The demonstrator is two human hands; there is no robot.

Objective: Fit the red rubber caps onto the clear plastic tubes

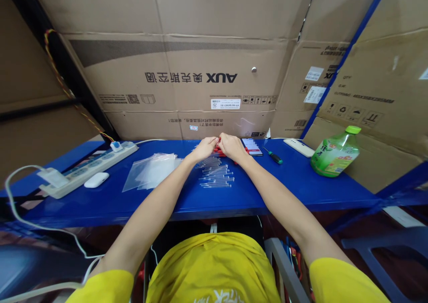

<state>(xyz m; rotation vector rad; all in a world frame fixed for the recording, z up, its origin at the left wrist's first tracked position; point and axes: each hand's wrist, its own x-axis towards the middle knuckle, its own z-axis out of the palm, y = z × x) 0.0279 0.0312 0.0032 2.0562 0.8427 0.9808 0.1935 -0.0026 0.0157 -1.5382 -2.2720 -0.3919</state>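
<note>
My left hand (204,147) and my right hand (231,145) meet at the far middle of the blue shelf (290,191), both closed around a bunch of small red items (218,151). What exactly the red items are is too small to tell. Just in front of my hands lie several clear thin tubes (216,174) in rows on the shelf. A stack of clear plastic bags (150,171) lies to the left of the tubes.
A white power strip (88,169) with a plugged-in adapter and a small white case (96,179) sit at left. A phone (252,146), a green-handled screwdriver (273,156), a white flat device (298,147) and a green bottle (334,153) lie to the right. Cardboard boxes (187,80) wall the back.
</note>
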